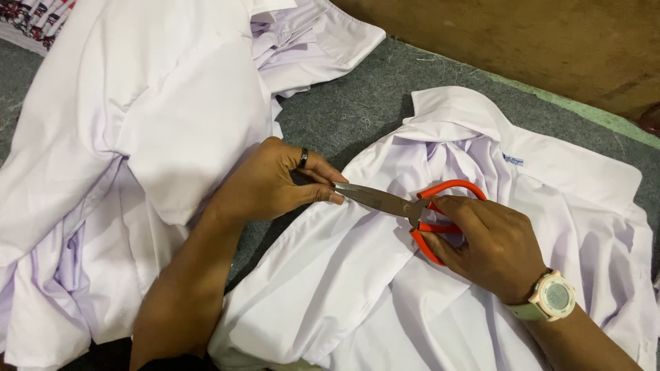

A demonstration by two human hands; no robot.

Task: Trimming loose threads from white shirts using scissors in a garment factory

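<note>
Garment workshop, finishing/trimming station. Evidence: pile of identical white shirts (pixel 130 137) stacked on the left, another white shirt (pixel 426 275) spread flat on a grey felt-covered surface (pixel 357 103) littered with loose thread ends, red-handled scissors (pixel 419 206) in use.

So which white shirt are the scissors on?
The spread-out shirt on the right, collar showing, under the red-handled scissors. The other shirts lie piled on the left.
</note>
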